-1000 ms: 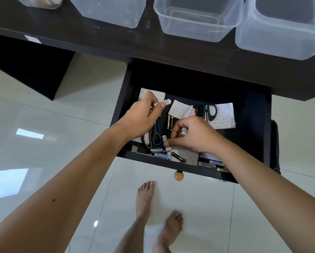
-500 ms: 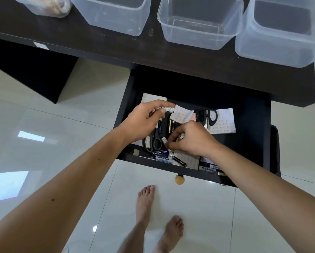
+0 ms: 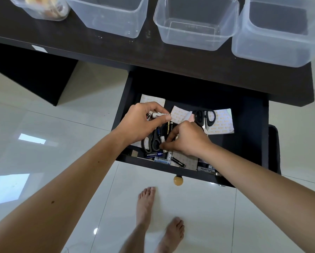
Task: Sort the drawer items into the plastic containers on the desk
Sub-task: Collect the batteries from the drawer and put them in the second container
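Two pairs of black-handled scissors [image 3: 205,117] and scattered batteries crowd the open black drawer [image 3: 248,125] at frame centre.
Left hand [image 3: 142,121] pinches a white cylindrical battery [image 3: 159,115]; right hand [image 3: 185,138] curls on another white battery [image 3: 162,138].

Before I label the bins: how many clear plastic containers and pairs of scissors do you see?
Clear plastic containers on the desk: 4
Scissors in the drawer: 2, grey-handled and black-handled
Total: 6

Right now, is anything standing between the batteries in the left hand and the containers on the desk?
Nothing visible blocks that path. The left hand holds white batteries above the open drawer, and the clear containers sit open-topped on the desk beyond it. The right hand is lower, among the drawer items.
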Available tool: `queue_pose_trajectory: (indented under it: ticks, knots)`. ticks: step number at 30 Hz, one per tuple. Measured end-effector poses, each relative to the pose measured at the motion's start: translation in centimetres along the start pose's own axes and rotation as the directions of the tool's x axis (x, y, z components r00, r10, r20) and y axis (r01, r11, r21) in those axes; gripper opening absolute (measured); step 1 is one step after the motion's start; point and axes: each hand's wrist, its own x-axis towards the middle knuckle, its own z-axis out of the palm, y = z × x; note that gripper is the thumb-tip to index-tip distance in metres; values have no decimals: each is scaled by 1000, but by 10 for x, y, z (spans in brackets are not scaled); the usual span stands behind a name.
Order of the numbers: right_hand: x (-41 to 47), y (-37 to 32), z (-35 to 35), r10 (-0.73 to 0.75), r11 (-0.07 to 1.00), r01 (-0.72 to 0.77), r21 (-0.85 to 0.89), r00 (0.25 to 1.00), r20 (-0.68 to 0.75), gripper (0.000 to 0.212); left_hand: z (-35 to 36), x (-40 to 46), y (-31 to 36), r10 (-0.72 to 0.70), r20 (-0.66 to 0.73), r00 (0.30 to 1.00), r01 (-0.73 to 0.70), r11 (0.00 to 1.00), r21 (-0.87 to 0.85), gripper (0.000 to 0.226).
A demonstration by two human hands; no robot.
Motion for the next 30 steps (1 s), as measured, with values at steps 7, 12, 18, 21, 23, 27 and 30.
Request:
queue_pose_trajectory:
  ticks: [7,12,18,21,23,27,30]
  knots:
    - [-8,9,-13,-77,991,67,116,994,82,17,1,1,-1,-53,-26,998,53,999,-1,20]
    - [-20,29,-30,-58,978,34,206,992,109,17,1,2,-1,-53,109,993,55,998,-17,15]
    - [-21,46,-33,43,856,-97,508,992,116,20,2,4,-2,-75,128,989,60,992,115,12]
    - [-19,45,-33,56,855,-95,511,994,90,9,5,7,-1,-56,138,989,30,983,179,6]
    - [-18,43,-31,51,847,-81,526,996,70,20,6,10,-2,-60,140,988,28,975,221,16]
    - [-13,34,-28,47,855,-50,515,999,20,11,7,15,-6,-102,169,980,51,958,284,40]
    - [-6,30,-20,10,941,14,338,998,-68,13,7,16,-4,-97,188,977,17,920,391,58]
